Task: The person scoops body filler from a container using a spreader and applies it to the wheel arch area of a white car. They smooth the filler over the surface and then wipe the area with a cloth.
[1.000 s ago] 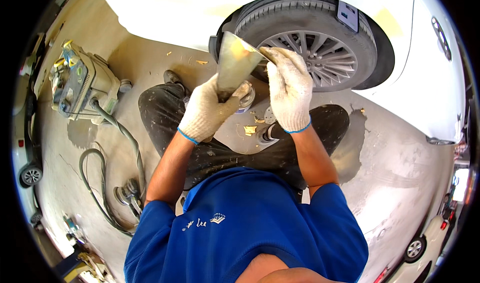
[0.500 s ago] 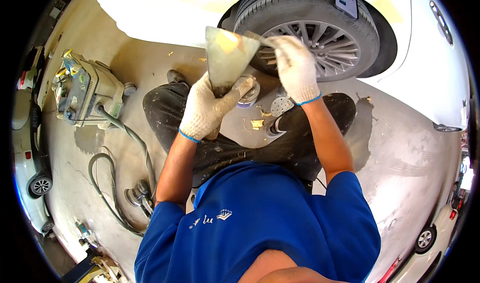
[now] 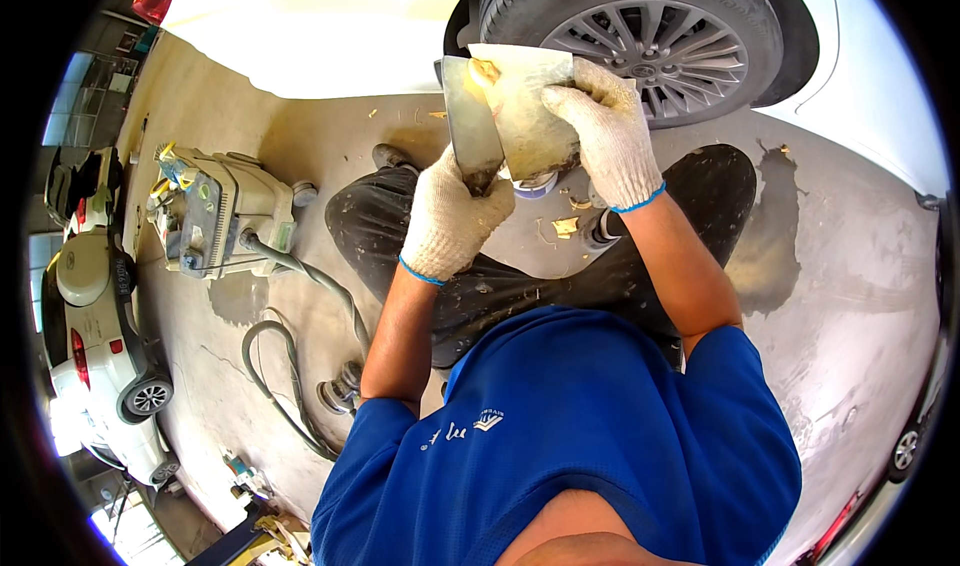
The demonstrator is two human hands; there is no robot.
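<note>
My left hand [image 3: 450, 221], in a white knit glove, is closed around the lower end of a putty knife [image 3: 468, 116], its greyish blade pointing up. My gloved right hand [image 3: 612, 146] grips a wide, pale flat spreader [image 3: 540, 101] by its right side, fingers behind and thumb in front. The spreader overlaps the putty knife's blade. A dab of yellow putty [image 3: 484, 74] sits where the two meet. Below them, a round can [image 3: 537, 188] is mostly hidden by the spreader and my legs.
A white car body [image 3: 330, 36] with a wheel [image 3: 650, 61] stands just ahead. On the left are a boxy machine [image 3: 240, 221] with a hose [image 3: 325, 281] and a round sander [image 3: 340, 391]. Yellow scraps [image 3: 566, 228] lie on the floor between my legs, beside a dark patch [image 3: 770, 241] further right.
My right hand has come toward the left one, and the wide spreader it holds now faces me against the putty knife. The view has shifted, so the surroundings appear further right.
</note>
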